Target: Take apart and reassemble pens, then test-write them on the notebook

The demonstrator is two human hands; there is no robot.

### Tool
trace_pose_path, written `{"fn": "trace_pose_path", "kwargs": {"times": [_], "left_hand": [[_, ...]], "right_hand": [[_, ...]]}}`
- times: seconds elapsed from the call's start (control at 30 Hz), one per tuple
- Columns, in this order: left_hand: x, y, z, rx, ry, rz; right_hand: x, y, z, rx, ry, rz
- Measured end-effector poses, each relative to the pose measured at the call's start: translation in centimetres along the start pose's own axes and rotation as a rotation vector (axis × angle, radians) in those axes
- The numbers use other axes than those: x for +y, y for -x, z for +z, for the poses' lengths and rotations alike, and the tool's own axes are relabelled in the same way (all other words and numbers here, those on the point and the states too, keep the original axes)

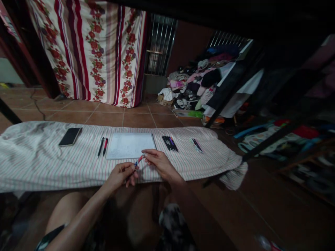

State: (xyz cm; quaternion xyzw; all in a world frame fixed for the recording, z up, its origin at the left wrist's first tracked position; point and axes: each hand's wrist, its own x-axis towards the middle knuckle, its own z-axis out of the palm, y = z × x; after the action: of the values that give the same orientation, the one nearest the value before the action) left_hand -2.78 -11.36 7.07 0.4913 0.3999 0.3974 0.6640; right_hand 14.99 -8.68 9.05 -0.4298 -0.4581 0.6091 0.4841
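Observation:
My left hand point(123, 174) pinches the lower end of a red and blue pen point(139, 160) between thumb and fingers. The fingertips of my right hand point(159, 164) close on its upper end, and they hide the tip. Both hands are above the near edge of the striped cloth, just in front of a spiral notebook point(128, 144) with faint marks on its open page. Left of the notebook lie a black pen point(101, 147) and a red and black pen point(105, 146). Several dark pens point(170, 143) lie side by side to its right.
A dark phone point(70, 136) rests at the left on the striped cloth point(78, 167). Farther right lies a small group of patterned pens point(196, 145). Dark metal posts point(227, 94) rise at the right. Beyond are a floral curtain point(96, 52) and a clothes pile point(196, 83).

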Motion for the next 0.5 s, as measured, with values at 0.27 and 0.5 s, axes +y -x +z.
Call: {"fn": "trace_pose_path", "kwargs": {"times": [0.27,0.5], "left_hand": [[1.0,7.9,1.5,-0.080,-0.010,-0.049],[0.7,11.8,2.5,0.058,-0.121,-0.027]], "right_hand": [[-0.7,7.8,2.3,-0.005,0.002,-0.007],[0.5,11.4,3.6,0.002,-0.034,-0.053]]}}
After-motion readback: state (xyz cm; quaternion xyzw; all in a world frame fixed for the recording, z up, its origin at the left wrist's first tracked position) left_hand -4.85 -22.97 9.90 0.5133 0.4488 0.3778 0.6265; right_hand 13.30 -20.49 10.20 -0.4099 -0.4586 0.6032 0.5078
